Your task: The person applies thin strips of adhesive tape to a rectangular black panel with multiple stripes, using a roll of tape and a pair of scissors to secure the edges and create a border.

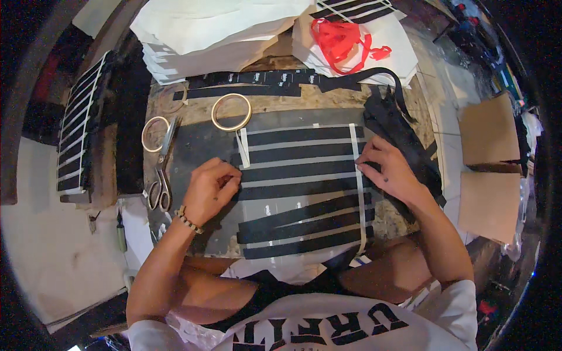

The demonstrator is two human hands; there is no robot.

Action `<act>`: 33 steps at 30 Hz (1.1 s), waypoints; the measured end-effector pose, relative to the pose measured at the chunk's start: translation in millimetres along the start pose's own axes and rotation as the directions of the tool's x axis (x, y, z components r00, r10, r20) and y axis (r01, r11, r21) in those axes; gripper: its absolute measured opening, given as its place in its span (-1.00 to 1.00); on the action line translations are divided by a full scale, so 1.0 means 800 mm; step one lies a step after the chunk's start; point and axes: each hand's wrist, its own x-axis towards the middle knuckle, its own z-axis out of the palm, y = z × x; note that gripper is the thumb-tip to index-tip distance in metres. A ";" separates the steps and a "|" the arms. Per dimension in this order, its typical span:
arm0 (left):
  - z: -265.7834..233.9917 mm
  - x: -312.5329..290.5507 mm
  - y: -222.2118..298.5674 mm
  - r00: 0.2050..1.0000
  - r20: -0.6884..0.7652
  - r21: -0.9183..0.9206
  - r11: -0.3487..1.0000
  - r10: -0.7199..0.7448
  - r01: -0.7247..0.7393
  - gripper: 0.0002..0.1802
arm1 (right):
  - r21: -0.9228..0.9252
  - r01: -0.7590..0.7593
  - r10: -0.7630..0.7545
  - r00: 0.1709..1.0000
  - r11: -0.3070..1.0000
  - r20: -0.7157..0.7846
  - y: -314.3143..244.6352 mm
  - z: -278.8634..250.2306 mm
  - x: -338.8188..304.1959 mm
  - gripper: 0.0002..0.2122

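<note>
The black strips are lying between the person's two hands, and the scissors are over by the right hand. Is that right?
Almost: the head view shows the scissors by the person's left hand. You're right about the black strips.

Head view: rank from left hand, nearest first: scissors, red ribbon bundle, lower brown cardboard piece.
1. Scissors, just left of the left hand.
2. Red ribbon bundle, on white sheets at the far side, right of centre.
3. Lower brown cardboard piece, at far right, beyond the right hand.
</note>
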 end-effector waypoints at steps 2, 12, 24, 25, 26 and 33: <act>-0.001 -0.001 -0.004 1.000 0.008 -0.005 1.000 0.019 -0.019 -0.88 | -0.061 0.031 -0.029 0.999 0.998 0.031 -0.006 -0.001 0.004 -0.87; -0.002 -0.002 -0.002 1.000 -0.002 0.014 1.000 0.010 -0.010 -0.89 | -0.104 0.475 -0.469 0.880 0.874 0.073 -0.087 0.051 0.054 -0.70; -0.003 0.001 -0.004 0.999 0.013 0.008 0.999 0.034 -0.034 -0.87 | -0.100 0.606 -0.610 0.792 0.789 -0.014 -0.133 0.137 0.109 -0.74; -0.002 0.000 -0.008 0.999 0.013 -0.001 0.999 0.037 -0.037 -0.86 | -0.104 0.603 -0.607 0.795 0.791 -0.009 -0.132 0.139 0.109 -0.74; -0.001 0.000 -0.010 0.999 0.014 -0.009 0.999 0.041 -0.041 -0.86 | -0.101 0.605 -0.608 0.794 0.790 -0.007 -0.132 0.141 0.110 -0.74; -0.004 0.003 -0.014 0.998 0.032 -0.024 0.999 0.050 -0.049 -0.84 | -0.143 0.595 -0.602 0.799 0.791 -0.002 -0.132 0.143 0.111 -0.76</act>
